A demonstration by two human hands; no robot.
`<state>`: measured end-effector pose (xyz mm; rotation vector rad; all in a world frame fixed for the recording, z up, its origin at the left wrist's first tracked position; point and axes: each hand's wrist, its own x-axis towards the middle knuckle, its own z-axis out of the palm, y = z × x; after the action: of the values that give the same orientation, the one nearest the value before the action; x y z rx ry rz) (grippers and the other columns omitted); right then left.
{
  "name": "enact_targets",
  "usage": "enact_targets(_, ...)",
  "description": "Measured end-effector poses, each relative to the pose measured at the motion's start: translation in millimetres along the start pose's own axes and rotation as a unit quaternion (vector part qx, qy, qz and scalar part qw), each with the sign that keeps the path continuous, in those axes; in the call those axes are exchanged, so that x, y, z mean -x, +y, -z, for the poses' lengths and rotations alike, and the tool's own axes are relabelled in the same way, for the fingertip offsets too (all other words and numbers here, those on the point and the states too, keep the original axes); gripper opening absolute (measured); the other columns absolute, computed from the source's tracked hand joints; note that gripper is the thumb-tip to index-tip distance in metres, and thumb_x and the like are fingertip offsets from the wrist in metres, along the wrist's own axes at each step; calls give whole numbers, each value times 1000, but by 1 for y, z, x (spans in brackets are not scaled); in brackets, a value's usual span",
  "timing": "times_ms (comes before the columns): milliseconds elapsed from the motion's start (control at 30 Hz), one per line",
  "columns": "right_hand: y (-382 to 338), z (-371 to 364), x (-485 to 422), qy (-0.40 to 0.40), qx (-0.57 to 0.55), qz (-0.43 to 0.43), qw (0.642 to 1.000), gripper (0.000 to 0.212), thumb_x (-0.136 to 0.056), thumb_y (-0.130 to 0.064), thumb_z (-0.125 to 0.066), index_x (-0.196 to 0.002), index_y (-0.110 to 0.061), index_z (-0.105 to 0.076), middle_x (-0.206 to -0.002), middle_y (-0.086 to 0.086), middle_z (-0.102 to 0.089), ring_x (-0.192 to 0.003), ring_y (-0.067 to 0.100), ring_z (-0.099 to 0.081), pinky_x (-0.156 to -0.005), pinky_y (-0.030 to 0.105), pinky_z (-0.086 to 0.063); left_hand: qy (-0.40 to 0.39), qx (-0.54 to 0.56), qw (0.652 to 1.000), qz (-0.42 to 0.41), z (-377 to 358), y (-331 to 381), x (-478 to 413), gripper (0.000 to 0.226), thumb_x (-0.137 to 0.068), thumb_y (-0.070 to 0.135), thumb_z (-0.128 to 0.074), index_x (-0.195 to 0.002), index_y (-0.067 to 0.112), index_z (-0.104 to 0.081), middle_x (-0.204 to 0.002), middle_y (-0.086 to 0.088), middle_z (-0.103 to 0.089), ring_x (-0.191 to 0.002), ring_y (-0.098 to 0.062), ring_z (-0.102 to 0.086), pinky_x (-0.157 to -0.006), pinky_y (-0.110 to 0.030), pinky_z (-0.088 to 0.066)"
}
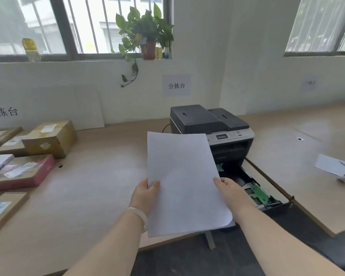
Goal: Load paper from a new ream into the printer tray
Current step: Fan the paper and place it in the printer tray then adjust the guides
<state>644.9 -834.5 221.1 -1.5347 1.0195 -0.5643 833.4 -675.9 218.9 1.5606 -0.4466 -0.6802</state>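
Observation:
I hold a thin stack of white paper (184, 180) upright in front of me with both hands. My left hand (145, 196) grips its left edge low down, thumb on the front. My right hand (230, 193) grips the right edge. Behind the sheets stands a dark grey printer (213, 124) in the corner where two tables meet. Its black paper tray (255, 188), with green guides, is pulled out towards me to the right of the paper. The stack hides part of the printer's front and part of the tray.
Several cardboard parcels (48, 138) and a pink package (26, 172) lie on the left part of the beige table (92, 176). A sheet with a pen (335, 166) lies on the right table. A potted plant (145, 34) stands on the windowsill.

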Motion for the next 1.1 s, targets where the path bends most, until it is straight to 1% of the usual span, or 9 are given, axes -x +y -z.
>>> enact_targets(133,3,-26,-34,-7,-14,-29,999,30,-84,-47,-57,-87,-19,-67,-92,8,-72,-87,31,-68,-83,51,-55,-10,-2,1000,10,19,-7,-31,10,-90,24,-57,-92,22,-67,-98,-14,-73,-90,-37,-69,-85,-60,-52)
enact_targets(267,10,-45,-60,-41,-26,-23,999,23,-86,-39,-59,-101,-23,-65,-98,3,-73,-88,26,-70,-82,51,-56,-16,16,999,26,25,-18,-50,13,-92,24,-56,-101,20,-65,-102,-13,-73,-89,-35,-70,-84,-56,-54)
enact_targets(467,18,-69,-109,-52,-20,-27,998,22,-90,-27,-58,-109,-18,-64,-99,4,-72,-87,24,-69,-79,43,-56,25,11,999,42,22,-43,-87,9,-93,18,-55,-93,20,-63,-88,-3,-75,-74,-21,-72,-66,-35,-60)
enact_targets(600,20,-78,-144,-72,-50,-20,996,17,-89,-14,-59,-106,-15,-63,-95,6,-73,-84,25,-70,-79,44,-56,77,19,995,68,9,-55,-114,8,-91,14,-58,-90,15,-65,-95,-14,-72,-83,-29,-69,-81,-47,-56)
enact_targets(700,19,-81,-172,-111,-74,-25,991,20,-85,-8,-61,-104,-15,-64,-96,8,-74,-89,26,-70,-81,44,-54,113,62,987,100,-3,-61,-134,12,-86,12,-61,-95,11,-70,-89,-11,-75,-81,-29,-71,-76,-43,-56)
enact_targets(833,23,-87,-205,-162,-59,2,985,21,-82,-5,-61,-90,-23,-69,-86,-4,-75,-81,14,-70,-69,29,-54,111,90,985,96,-19,-63,-157,26,-78,9,-66,-103,7,-70,-101,-18,-73,-91,-36,-69,-81,-53,-54)
enact_targets(967,39,-101,-225,-161,-28,22,986,31,-81,-6,-62,-79,-36,-69,-77,-15,-73,-69,-1,-65,-57,14,-51,168,42,981,88,-27,-83,-178,12,-84,10,-66,-85,20,-72,-74,10,-75,-66,-5,-69,-54,-19,-54)
enact_targets(1033,57,-106,-229,-164,-4,-1,987,28,-83,-10,-63,-74,-36,-69,-75,-17,-73,-68,-4,-65,-53,9,-49,165,18,979,116,-27,-101,-184,9,-87,14,-64,-87,19,-72,-80,3,-75,-70,-8,-69,-57,-18,-54)
enact_targets(1100,75,-110,-229,-188,32,-35,981,23,-86,-17,-61,-73,-34,-70,-76,-11,-74,-76,3,-67,-58,18,-51,147,0,979,139,-27,-118,-186,11,-89,19,-62,-90,21,-73,-89,-1,-74,-78,-10,-68,-66,-22,-56)
